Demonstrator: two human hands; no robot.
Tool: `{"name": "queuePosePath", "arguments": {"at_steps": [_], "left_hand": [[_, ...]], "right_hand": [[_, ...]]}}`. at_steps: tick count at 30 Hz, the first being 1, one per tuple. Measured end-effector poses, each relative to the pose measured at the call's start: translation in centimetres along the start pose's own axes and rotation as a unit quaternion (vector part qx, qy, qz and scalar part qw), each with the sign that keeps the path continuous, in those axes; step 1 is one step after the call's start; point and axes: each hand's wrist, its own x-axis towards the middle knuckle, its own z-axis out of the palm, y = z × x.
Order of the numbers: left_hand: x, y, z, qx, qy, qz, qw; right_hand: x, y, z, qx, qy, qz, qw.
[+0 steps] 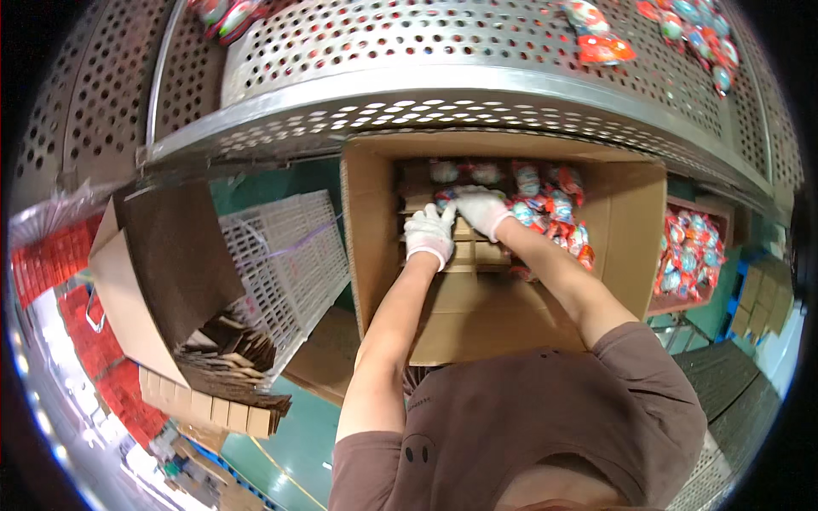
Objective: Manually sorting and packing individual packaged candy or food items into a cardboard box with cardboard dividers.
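A large open cardboard box (629,223) stands before me, with a cardboard divider grid (474,252) inside. Both my hands wear white gloves and reach down into it. My left hand (429,233) rests over the left cells of the grid, its fingers pointing up the picture. Beside it, my right hand (480,209) bends its fingers down at a wrapped piece near the box's middle; whether it grips the piece is hidden. Red, white and blue wrapped pieces (561,207) lie in the right part of the box, and a few sit along its far side.
A perforated metal table (409,38) with scattered wrapped pieces (597,38) runs beyond the box. At right stands a pink crate (719,223) full of wrapped pieces. On the left are a white plastic crate (287,255) and a cardboard box (144,306) holding folded dividers (233,351).
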Motion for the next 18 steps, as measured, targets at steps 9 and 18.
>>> {"name": "queuePosePath", "arguments": {"at_steps": [9, 18], "left_hand": [[0.9, 0.5, 0.2, -0.009, -0.018, -0.006, 1.0], [2.2, 1.2, -0.2, -0.303, 0.069, 0.002, 0.951]], "right_hand": [[-8.0, 4.8, -2.0, -0.159, 0.197, 0.249, 0.935], [-8.3, 4.1, -6.9, 0.068, 0.104, 0.159, 0.979]]}}
